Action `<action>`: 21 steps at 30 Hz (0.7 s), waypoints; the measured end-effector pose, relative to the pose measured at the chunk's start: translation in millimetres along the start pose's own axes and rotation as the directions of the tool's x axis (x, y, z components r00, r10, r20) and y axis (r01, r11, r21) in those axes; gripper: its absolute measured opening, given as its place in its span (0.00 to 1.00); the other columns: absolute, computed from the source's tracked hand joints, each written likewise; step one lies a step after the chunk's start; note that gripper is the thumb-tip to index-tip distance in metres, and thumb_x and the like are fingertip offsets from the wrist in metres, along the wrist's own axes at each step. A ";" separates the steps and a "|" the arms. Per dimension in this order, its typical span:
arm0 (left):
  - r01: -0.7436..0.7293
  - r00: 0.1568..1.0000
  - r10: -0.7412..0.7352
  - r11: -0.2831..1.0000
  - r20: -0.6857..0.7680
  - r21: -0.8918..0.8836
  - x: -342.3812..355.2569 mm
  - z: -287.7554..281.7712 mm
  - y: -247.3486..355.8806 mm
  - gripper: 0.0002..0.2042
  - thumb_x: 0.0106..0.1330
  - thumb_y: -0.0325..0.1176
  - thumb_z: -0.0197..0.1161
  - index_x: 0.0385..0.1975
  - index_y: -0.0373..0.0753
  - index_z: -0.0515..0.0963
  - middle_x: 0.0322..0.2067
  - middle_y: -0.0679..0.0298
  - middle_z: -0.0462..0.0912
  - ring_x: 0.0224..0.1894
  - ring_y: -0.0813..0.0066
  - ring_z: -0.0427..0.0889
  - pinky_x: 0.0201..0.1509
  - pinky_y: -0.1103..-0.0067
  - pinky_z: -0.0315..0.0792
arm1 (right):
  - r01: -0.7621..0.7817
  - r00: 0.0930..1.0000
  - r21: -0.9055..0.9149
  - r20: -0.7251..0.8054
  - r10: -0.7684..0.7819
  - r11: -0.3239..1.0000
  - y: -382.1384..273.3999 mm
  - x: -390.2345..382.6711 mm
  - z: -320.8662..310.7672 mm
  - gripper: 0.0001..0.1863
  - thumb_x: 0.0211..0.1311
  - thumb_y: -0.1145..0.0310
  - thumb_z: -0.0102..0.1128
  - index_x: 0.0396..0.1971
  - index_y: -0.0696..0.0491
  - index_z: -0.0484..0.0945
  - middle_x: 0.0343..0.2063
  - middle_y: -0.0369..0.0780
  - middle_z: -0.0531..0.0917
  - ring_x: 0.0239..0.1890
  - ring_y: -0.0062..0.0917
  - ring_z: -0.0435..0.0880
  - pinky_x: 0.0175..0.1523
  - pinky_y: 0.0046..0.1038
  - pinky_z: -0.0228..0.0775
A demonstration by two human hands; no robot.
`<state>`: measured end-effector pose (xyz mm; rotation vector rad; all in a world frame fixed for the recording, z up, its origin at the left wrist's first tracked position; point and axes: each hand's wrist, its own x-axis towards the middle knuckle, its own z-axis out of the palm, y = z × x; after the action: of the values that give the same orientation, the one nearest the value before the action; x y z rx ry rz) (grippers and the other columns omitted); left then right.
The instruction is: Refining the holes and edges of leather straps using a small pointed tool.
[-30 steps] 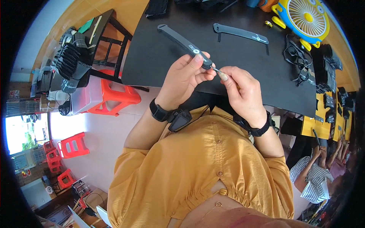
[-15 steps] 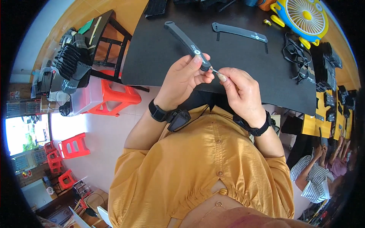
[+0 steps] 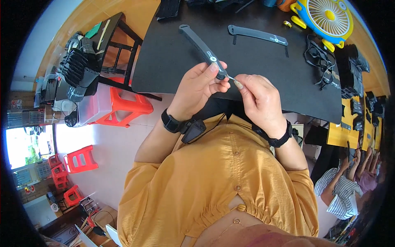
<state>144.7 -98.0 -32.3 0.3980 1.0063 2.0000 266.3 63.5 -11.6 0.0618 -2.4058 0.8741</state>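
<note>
A long dark grey strap [image 3: 196, 43] with a white printed mark is pinched between thumb and fingers of my left hand [image 3: 196, 85]. Its far end slants up and left above the tabletop. My right hand [image 3: 263, 99] is closed on a thin metal tool [image 3: 232, 78]. The tool's tip meets the strap's near end; whether it goes inside, I cannot tell. Most of the tool is hidden in my fingers. Farther back, a second dark grey strap [image 3: 257, 33] lies on the black table [image 3: 173, 61], with short black tabs sticking out beneath it.
A yellow and blue fan [image 3: 325, 18] stands at the back right. Tangled black straps [image 3: 319, 61] lie at the right, beside stacked black pieces [image 3: 354, 66]. Red stools [image 3: 127, 103] stand at the left. Another person in a striped top [image 3: 337, 189] works at the far right.
Both hands hold the same pose, with the strap and tool shifted very slightly. At far right, the other people's arms have moved a little.
</note>
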 end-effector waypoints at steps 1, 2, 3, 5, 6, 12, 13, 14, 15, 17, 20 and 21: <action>0.008 1.000 -0.008 1.000 0.006 0.000 -0.3 -0.8 -0.3 0.16 0.76 0.37 0.51 0.51 0.30 0.73 0.38 0.58 0.81 0.37 0.72 0.81 0.42 0.78 0.77 | 0.009 1.000 -0.036 0.011 -0.008 0.999 -0.9 0.3 -0.6 0.10 0.55 0.78 0.59 0.37 0.53 0.80 0.29 0.42 0.82 0.33 0.38 0.82 0.39 0.36 0.75; 0.008 1.000 -0.009 1.000 0.007 0.001 -0.3 -1.8 -0.4 0.16 0.76 0.37 0.51 0.51 0.30 0.73 0.38 0.58 0.81 0.37 0.72 0.81 0.42 0.78 0.77 | 0.008 1.000 -0.036 0.010 -0.008 0.999 -1.7 -0.1 -0.8 0.10 0.55 0.78 0.59 0.37 0.53 0.80 0.29 0.42 0.82 0.33 0.38 0.82 0.39 0.36 0.75; 0.007 1.000 -0.007 1.000 0.015 -0.001 -0.3 -2.9 -0.5 0.15 0.76 0.37 0.51 0.51 0.30 0.73 0.38 0.58 0.81 0.37 0.72 0.81 0.42 0.78 0.77 | 0.025 1.000 -0.063 0.008 -0.025 0.998 -2.4 -0.7 -1.0 0.10 0.54 0.78 0.59 0.37 0.52 0.80 0.28 0.42 0.82 0.33 0.38 0.82 0.38 0.36 0.75; 0.006 1.000 -0.006 1.000 0.023 -0.002 -0.3 -3.0 -0.9 0.15 0.75 0.36 0.52 0.50 0.30 0.73 0.38 0.58 0.82 0.37 0.72 0.82 0.42 0.78 0.77 | 0.041 0.999 -0.090 0.005 -0.041 0.995 -3.0 -1.3 -0.7 0.10 0.54 0.78 0.59 0.37 0.52 0.79 0.27 0.41 0.81 0.32 0.37 0.82 0.37 0.36 0.75; 0.003 1.000 -0.003 1.000 0.016 -0.011 -0.3 -2.5 -1.3 0.14 0.75 0.36 0.52 0.50 0.31 0.73 0.38 0.58 0.82 0.37 0.72 0.82 0.43 0.78 0.78 | 0.044 0.999 -0.107 -0.001 -0.045 0.993 -3.1 -1.3 0.0 0.10 0.54 0.78 0.59 0.37 0.52 0.79 0.26 0.41 0.81 0.32 0.37 0.82 0.37 0.35 0.75; -0.003 1.000 0.003 1.000 -0.002 -0.022 0.6 -0.1 -2.5 0.14 0.75 0.37 0.53 0.49 0.31 0.74 0.38 0.58 0.82 0.37 0.72 0.84 0.43 0.79 0.80 | 0.013 1.000 -0.100 -0.017 -0.014 0.995 -4.8 -1.2 2.9 0.10 0.54 0.78 0.58 0.36 0.51 0.78 0.26 0.41 0.80 0.32 0.37 0.82 0.36 0.35 0.75; -0.002 1.000 0.002 1.000 -0.023 -0.011 0.5 -0.9 -1.7 0.14 0.75 0.37 0.52 0.49 0.31 0.74 0.37 0.58 0.82 0.36 0.72 0.84 0.42 0.79 0.80 | 0.016 1.000 -0.105 -0.016 -0.018 0.994 -5.3 -1.5 3.6 0.09 0.54 0.78 0.58 0.35 0.51 0.78 0.26 0.41 0.80 0.32 0.37 0.82 0.36 0.36 0.75; -0.001 1.000 0.001 1.000 -0.023 -0.010 0.6 -1.8 -1.3 0.14 0.75 0.37 0.52 0.49 0.31 0.74 0.37 0.58 0.82 0.36 0.72 0.84 0.42 0.79 0.80 | 0.015 1.000 -0.105 -0.017 -0.017 0.994 -6.5 -1.1 2.9 0.09 0.54 0.78 0.58 0.35 0.51 0.78 0.26 0.41 0.80 0.32 0.37 0.82 0.36 0.36 0.75; 0.012 1.000 -0.012 1.000 -0.025 0.004 0.7 -2.8 -1.0 0.14 0.75 0.37 0.52 0.49 0.31 0.74 0.37 0.58 0.83 0.36 0.73 0.84 0.42 0.80 0.80 | 0.002 1.000 -0.122 0.020 0.000 0.993 -8.3 -0.2 1.1 0.08 0.54 0.78 0.57 0.34 0.51 0.78 0.26 0.40 0.80 0.32 0.37 0.82 0.35 0.36 0.75; 0.025 0.999 -0.025 1.000 -0.028 0.016 0.3 -2.5 -1.7 0.14 0.75 0.37 0.52 0.49 0.31 0.74 0.37 0.59 0.83 0.36 0.73 0.84 0.42 0.80 0.80 | -0.009 0.998 -0.140 0.060 0.017 0.990 -9.0 -0.1 0.4 0.08 0.54 0.78 0.57 0.34 0.51 0.77 0.26 0.40 0.81 0.32 0.37 0.82 0.35 0.36 0.75; 0.019 0.999 -0.019 1.000 -0.045 0.006 0.3 -1.2 -2.0 0.14 0.75 0.37 0.52 0.48 0.31 0.74 0.37 0.58 0.83 0.36 0.74 0.84 0.42 0.80 0.80 | 0.013 1.000 -0.139 0.016 -0.011 0.990 -7.1 -0.1 7.1 0.07 0.55 0.78 0.56 0.33 0.51 0.77 0.26 0.41 0.80 0.31 0.38 0.81 0.35 0.37 0.75; 0.011 0.999 -0.012 1.000 -0.042 -0.010 0.8 -1.0 -2.0 0.14 0.75 0.37 0.52 0.48 0.31 0.74 0.37 0.58 0.83 0.36 0.74 0.84 0.42 0.80 0.81 | -0.011 1.000 -0.098 -0.009 0.010 0.995 -6.4 -0.3 11.0 0.07 0.55 0.78 0.56 0.33 0.51 0.77 0.25 0.41 0.80 0.31 0.38 0.81 0.35 0.37 0.75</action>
<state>144.7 -97.2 -34.5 0.3460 1.0220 2.0096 262.4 51.8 -15.0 0.0075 -2.4391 0.7585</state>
